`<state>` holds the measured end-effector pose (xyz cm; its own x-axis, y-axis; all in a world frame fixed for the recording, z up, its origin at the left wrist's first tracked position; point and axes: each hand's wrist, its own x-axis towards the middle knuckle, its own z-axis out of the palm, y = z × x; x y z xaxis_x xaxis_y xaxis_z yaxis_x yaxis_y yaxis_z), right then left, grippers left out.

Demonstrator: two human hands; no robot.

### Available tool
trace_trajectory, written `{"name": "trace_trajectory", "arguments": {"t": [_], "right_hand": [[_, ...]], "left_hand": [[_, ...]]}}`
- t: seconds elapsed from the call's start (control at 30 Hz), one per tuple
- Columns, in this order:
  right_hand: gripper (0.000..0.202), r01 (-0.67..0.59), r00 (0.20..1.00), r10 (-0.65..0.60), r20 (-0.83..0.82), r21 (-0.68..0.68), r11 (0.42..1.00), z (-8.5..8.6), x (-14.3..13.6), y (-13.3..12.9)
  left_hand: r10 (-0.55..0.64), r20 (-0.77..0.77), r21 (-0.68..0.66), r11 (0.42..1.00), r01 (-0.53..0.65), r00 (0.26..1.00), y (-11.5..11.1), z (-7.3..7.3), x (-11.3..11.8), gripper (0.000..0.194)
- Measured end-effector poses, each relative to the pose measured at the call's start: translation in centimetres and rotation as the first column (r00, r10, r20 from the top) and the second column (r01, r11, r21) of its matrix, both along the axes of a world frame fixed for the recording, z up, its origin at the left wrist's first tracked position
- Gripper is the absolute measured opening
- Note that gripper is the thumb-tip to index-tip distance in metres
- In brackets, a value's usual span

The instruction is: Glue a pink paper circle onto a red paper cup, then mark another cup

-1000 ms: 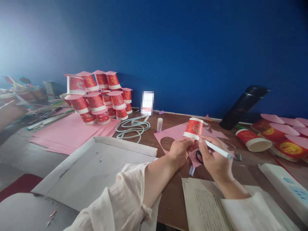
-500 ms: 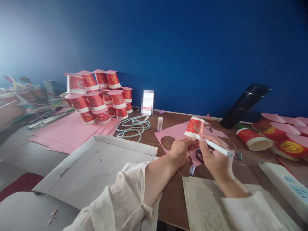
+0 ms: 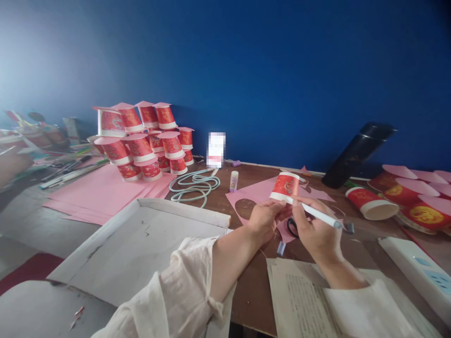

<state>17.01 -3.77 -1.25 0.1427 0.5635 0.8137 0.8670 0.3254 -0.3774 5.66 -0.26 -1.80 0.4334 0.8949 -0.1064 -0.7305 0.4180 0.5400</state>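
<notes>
A red paper cup with a white rim stands upside down at the fingertips of my left hand, which grips it low on its rim. My right hand is closed on a white pen, its tip close to the cup's lower right edge. Pink paper with round cut-outs lies behind and under the hands. Black scissors show partly between my hands, and a glue stick stands to the left of the cup.
Stacked red cups with pink discs stand behind pink sheets. A white box lid lies at left. At right are a black bottle, a lying cup and a power strip. Another person's hand shows far left.
At the far left, the other person's hand has shifted slightly down and left. My own hands, the cup and the pen look nearly unchanged.
</notes>
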Motion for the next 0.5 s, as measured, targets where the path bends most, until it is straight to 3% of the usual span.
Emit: {"name": "trace_trajectory", "arguments": {"t": [0.5], "right_hand": [[0.019, 0.025, 1.0, -0.025, -0.005, 0.048, 0.999, 0.24, -0.16, -0.17]], "left_hand": [[0.024, -0.033, -0.04, 0.999, -0.025, 0.999, -0.01, 0.05, 0.13, 0.018]]}}
